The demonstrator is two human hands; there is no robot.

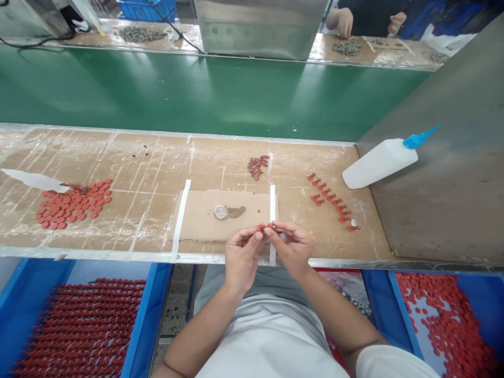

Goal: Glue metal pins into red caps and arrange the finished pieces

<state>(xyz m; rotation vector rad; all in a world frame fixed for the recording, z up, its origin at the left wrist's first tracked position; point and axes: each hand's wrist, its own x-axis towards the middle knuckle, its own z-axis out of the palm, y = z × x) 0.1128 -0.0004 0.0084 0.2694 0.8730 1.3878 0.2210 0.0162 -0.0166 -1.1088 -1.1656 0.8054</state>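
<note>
My left hand (243, 252) and my right hand (292, 245) meet over the front edge of the cardboard pad (200, 226). Between their pinched fingertips is a small red part (266, 227) with a dark metallic bit; fingers cover most of it. Both hands appear closed on this one piece. On the pad, just beyond them, lies a small round silvery disc (221, 212) beside a brownish wet-looking smear (237, 212). To the right, red discs with small upright pieces (334, 200) stand in slanting rows. Behind the pad sits a small pile of red-and-dark pieces (258, 167).
A white squeeze bottle with a blue tip (380, 163) leans by the metal wall at right. Loose red discs (73, 205) and a white pointed tool (35, 181) lie left. Blue bins (159, 294) flank me. A green belt (157, 94) runs behind; another person's hand (345, 23) works beyond.
</note>
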